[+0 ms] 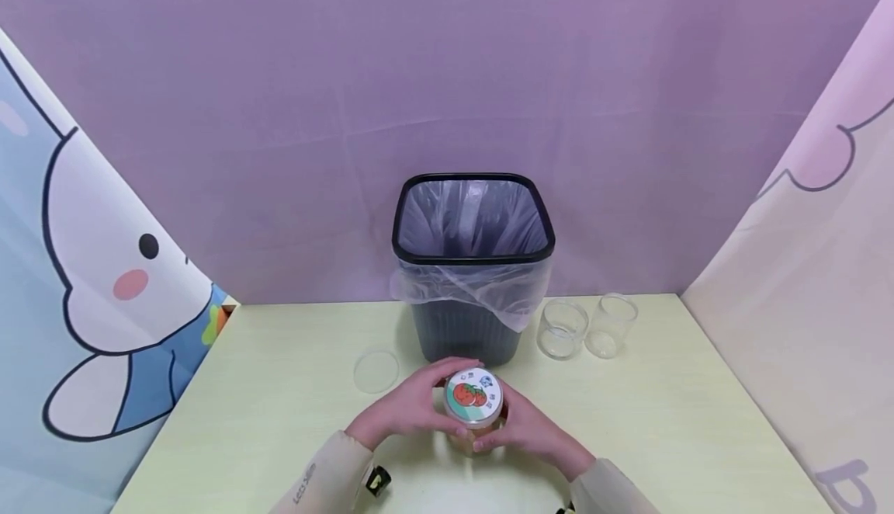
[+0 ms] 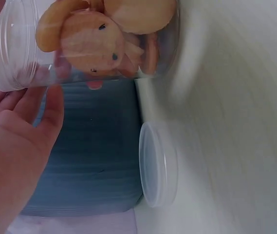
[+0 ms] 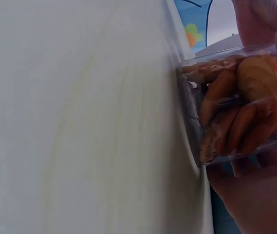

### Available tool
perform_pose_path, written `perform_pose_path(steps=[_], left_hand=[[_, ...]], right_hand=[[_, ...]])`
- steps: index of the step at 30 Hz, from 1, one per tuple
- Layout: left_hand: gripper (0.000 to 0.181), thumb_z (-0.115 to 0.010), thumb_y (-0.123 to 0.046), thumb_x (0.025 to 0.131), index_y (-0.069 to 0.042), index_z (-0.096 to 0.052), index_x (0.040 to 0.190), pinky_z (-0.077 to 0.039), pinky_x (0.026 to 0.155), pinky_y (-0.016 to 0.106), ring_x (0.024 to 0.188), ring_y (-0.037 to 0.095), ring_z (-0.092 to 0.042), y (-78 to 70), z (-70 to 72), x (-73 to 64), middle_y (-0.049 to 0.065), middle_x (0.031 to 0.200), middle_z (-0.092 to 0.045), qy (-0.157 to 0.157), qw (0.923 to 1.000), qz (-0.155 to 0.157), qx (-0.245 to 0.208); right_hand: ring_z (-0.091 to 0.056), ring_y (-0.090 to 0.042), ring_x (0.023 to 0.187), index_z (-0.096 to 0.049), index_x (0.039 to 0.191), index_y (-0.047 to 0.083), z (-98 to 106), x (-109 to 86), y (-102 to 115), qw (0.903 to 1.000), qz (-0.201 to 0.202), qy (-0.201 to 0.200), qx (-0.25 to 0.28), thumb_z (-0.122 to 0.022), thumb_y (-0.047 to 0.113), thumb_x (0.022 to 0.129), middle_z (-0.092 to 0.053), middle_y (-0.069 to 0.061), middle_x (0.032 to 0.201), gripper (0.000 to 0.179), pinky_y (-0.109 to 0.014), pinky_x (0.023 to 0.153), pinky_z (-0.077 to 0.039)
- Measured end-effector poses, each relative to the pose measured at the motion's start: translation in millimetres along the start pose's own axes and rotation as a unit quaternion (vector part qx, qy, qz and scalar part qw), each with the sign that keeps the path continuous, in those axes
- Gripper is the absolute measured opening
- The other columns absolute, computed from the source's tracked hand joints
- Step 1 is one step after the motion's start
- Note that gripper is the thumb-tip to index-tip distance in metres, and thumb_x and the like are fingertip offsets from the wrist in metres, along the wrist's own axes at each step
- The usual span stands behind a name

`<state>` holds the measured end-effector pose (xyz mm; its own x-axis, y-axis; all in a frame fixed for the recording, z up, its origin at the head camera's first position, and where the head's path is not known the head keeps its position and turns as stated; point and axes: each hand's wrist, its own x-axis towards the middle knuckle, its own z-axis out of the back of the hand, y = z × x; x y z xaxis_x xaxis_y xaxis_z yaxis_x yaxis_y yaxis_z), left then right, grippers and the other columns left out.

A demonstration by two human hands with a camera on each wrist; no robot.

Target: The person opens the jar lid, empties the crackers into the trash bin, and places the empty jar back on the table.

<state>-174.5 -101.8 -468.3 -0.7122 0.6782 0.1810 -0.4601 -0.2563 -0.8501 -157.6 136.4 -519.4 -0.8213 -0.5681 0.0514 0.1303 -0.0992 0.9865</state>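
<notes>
A clear plastic jar (image 1: 469,438) of golden-brown biscuits stands upright between both hands in the head view. Its round top (image 1: 473,394) has a white and green label with tomatoes. My left hand (image 1: 417,405) grips the jar from the left, near the top. On the opposite side my right hand (image 1: 529,425) holds it with thumb and fingers curled round. The left wrist view shows biscuits with face-like marks through the jar wall (image 2: 94,44). More biscuits fill the jar (image 3: 240,102) in the right wrist view. Whether its base touches the table cannot be told.
A dark bin (image 1: 454,328) with a clear liner stands just behind the jar. Left of it lies a clear round lid (image 1: 375,371). Two clear empty containers, one wide (image 1: 562,329) and one taller (image 1: 611,326), stand right of the bin on the pale table (image 1: 279,421).
</notes>
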Motion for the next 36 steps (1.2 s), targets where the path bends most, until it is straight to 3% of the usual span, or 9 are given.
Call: perform_pose_path(steps=[11, 21, 28, 36], left_hand=[[0.086, -0.092, -0.018, 0.07, -0.02, -0.052, 0.146, -0.039, 0.106, 0.04, 0.13, 0.015, -0.049, 4.1, -4.0, -2.1, -0.009, 0.144, -0.053, -0.019, 0.9978, 0.027, -0.057], [0.091, -0.093, -0.022, 0.065, -0.019, -0.051, 0.146, -0.038, 0.107, 0.041, 0.13, 0.016, -0.049, 1.5, -8.7, -4.9, -0.009, 0.145, -0.051, -0.043, 0.9964, 0.043, -0.06], [0.089, -0.093, -0.022, 0.065, -0.016, -0.053, 0.145, -0.038, 0.107, 0.042, 0.133, 0.019, -0.047, -3.7, -14.2, -7.9, -0.005, 0.146, -0.052, -0.078, 0.9939, 0.05, -0.06], [0.094, -0.093, -0.024, 0.065, -0.012, -0.049, 0.147, -0.039, 0.108, 0.045, 0.134, 0.023, -0.045, -8.5, -25.7, -12.4, -0.002, 0.148, -0.049, -0.124, 0.9872, 0.082, -0.058]], right_hand=[[-0.051, -0.021, 0.127, -0.043, 0.148, 0.017, -1.9, -0.9, -2.8, 0.9998, -0.002, -0.021, 0.004, -0.09, 0.005, 0.067, -0.056, -0.001, 0.138, 0.095, -0.027, 0.108, -0.033], [-0.05, -0.02, 0.129, -0.043, 0.149, 0.018, -1.5, -0.4, -2.6, 0.9996, -0.006, -0.028, -0.006, -0.091, 0.007, 0.066, -0.056, 0.002, 0.139, 0.096, -0.048, 0.113, -0.027], [-0.05, -0.022, 0.128, -0.043, 0.148, 0.016, -4.7, -1.4, 0.6, 0.9989, -0.006, -0.046, -0.01, -0.092, 0.009, 0.066, -0.056, 0.001, 0.137, 0.096, -0.051, 0.111, -0.028], [-0.051, -0.024, 0.126, -0.045, 0.146, 0.014, -8.2, -1.9, -0.8, 0.998, -0.009, -0.06, -0.014, -0.092, 0.013, 0.066, -0.058, -0.001, 0.135, 0.093, -0.047, 0.109, -0.031]])
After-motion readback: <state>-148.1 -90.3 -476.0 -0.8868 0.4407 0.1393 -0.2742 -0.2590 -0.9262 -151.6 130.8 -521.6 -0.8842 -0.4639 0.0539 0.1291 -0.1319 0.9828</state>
